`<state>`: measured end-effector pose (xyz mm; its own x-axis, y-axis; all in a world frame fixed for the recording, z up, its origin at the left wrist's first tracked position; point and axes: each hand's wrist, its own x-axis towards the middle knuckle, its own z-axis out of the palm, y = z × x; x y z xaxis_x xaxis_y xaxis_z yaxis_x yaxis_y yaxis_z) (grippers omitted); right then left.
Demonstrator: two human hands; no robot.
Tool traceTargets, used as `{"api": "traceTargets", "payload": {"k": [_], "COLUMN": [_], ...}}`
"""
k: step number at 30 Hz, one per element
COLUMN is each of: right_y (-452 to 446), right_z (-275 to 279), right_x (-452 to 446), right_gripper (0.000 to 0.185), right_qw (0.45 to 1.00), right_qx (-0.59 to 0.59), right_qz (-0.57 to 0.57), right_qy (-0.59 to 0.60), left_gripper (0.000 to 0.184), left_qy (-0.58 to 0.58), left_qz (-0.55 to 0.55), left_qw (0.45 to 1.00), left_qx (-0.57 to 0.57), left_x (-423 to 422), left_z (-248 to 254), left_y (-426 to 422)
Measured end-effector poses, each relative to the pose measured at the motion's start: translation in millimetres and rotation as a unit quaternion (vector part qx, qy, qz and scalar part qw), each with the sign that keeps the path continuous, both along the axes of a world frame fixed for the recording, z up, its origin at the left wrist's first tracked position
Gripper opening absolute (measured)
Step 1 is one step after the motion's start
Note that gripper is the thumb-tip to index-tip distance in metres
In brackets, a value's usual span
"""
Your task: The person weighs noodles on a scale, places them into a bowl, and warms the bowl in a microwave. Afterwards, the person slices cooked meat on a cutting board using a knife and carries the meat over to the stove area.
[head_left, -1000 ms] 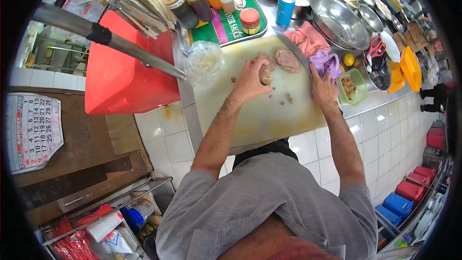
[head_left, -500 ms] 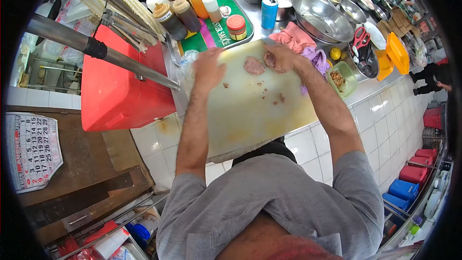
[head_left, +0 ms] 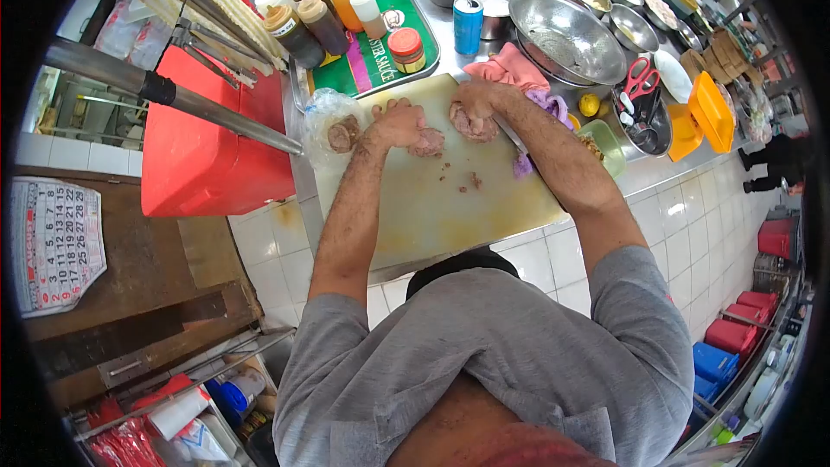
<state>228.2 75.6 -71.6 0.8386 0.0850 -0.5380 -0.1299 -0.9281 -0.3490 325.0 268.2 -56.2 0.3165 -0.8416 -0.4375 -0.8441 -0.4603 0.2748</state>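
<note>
On a pale cutting board [head_left: 415, 216], my left hand [head_left: 396, 124] rests with fingers spread, its fingertips at the edge of a flat piece of meat [head_left: 429, 143]. My right hand [head_left: 481, 97] touches the top of a larger meat piece [head_left: 474, 126], with its fingers bent over it; their tips are partly hidden. A third meat piece [head_left: 344, 133] lies on a clear plastic bag [head_left: 320, 121] at the board's left edge. Small meat scraps [head_left: 475, 180] lie mid-board. A knife blade [head_left: 512, 135] shows beside my right forearm, near a purple cloth [head_left: 546, 104].
Sauce bottles [head_left: 324, 26] and a red-lidded jar [head_left: 406, 50] stand on a green tray [head_left: 372, 69] behind. A blue can [head_left: 468, 26], pink cloth [head_left: 510, 69] and metal bowls [head_left: 568, 35] are at the back right. A red box [head_left: 216, 138] stands left.
One meat piece now lies on the plastic bag. My left hand has come from the bag to the flat piece, and my right hand has moved left with the larger piece.
</note>
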Motion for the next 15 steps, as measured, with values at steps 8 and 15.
{"api": "traceTargets", "payload": {"k": [8, 15], "right_y": [-4, 2], "right_z": [5, 28], "right_x": [7, -3], "right_gripper": [0.083, 0.086], "right_qw": [0.994, 0.990], "right_qx": [-0.036, -0.059], "right_qz": [0.106, 0.128], "right_qy": [-0.012, 0.003], "left_gripper": [0.047, 0.055], "left_qy": [0.075, 0.030], "left_qz": [0.117, 0.136], "left_qw": [0.990, 0.989], "left_qx": [-0.022, -0.045], "left_x": [-25, -45], "left_z": [1, 8], "left_y": [28, 37]}}
